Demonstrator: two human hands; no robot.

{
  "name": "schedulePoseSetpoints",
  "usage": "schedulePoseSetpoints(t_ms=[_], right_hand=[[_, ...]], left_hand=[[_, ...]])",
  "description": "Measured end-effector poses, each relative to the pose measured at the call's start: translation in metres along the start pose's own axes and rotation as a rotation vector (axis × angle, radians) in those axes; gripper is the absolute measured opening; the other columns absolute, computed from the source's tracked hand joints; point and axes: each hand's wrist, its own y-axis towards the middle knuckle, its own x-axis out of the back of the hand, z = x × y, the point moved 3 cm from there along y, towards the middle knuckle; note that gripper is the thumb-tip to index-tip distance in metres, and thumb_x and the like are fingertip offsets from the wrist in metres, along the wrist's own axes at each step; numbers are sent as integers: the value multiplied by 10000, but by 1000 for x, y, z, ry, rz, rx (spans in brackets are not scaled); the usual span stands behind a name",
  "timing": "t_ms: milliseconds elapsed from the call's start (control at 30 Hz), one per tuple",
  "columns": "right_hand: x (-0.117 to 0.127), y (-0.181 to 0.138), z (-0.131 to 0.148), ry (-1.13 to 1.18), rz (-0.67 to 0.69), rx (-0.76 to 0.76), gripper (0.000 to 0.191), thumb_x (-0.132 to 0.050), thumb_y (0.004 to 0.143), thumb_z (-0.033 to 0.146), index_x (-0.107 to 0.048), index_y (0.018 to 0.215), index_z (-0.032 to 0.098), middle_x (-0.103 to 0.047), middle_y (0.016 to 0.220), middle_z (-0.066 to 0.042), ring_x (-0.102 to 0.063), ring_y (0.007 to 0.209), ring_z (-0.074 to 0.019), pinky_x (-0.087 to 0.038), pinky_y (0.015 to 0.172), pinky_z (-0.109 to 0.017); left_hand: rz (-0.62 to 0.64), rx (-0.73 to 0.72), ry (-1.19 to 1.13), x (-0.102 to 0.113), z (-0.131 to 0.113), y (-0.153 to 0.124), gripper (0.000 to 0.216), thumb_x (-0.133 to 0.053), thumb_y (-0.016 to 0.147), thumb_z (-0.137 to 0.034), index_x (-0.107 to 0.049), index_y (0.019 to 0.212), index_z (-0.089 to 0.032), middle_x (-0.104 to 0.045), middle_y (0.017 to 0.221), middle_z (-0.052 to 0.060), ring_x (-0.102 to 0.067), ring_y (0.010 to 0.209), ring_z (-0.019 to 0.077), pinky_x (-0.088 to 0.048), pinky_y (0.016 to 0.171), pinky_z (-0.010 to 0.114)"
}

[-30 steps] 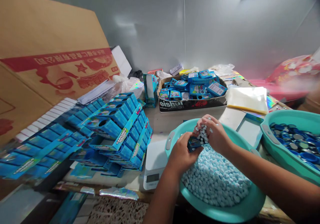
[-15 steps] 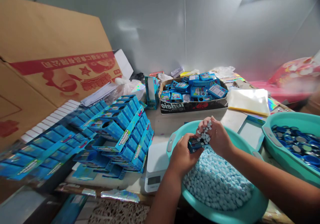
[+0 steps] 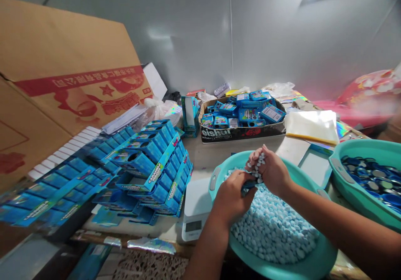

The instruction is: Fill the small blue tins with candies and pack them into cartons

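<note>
Over a teal basin (image 3: 219,167) of pale blue candies (image 3: 275,230), both of my hands are close together. My left hand (image 3: 233,194) is closed around a small blue candy box (image 3: 249,184), most of which the fingers hide. Just above it, my right hand (image 3: 274,169) is cupped around a handful of candies (image 3: 258,165). Some of these candies are at the box's upper side, between the two hands.
A white scale (image 3: 196,205) stands left of the basin, beside stacked blue display trays (image 3: 156,175). Behind is a carton (image 3: 225,134) of small blue boxes. At right, another teal basin (image 3: 340,163) holds blue round lids (image 3: 372,175). A large cardboard box (image 3: 72,50) rises at left.
The candies in my right hand have thinned out. My left hand has turned slightly, so less of the blue box shows.
</note>
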Motion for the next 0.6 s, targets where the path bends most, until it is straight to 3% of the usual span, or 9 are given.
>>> schedulePoseSetpoints(t_ms=[300, 467, 600], right_hand=[[1, 1, 1, -8, -11, -25, 213, -649, 740, 405, -632, 736, 192, -552, 596, 10, -536, 576, -153, -438, 555, -271], [2, 2, 1, -18, -15, 0, 216, -640, 767, 403, -627, 701, 197, -523, 523, 16, -576, 597, -174, -468, 632, -295], [3, 3, 2, -66, -20, -8, 269, -656, 763, 453, -615, 673, 202, -486, 461, 24, -605, 638, -184, -458, 658, -281]], left_hand=[[-18, 168, 15, 0, 4, -2, 343, -653, 831, -316, -532, 1140, -230, -636, 1126, 51, -606, 1034, 228, -487, 869, 346], [-17, 148, -37, 0, 4, -1, 435, -649, 835, -305, -510, 1243, -245, -620, 1221, 53, -582, 1128, 232, -466, 949, 359], [-18, 97, -42, 0, 4, -1, 400, -656, 826, -258, -547, 1211, -239, -629, 1200, 37, -574, 1130, 220, -454, 967, 352]])
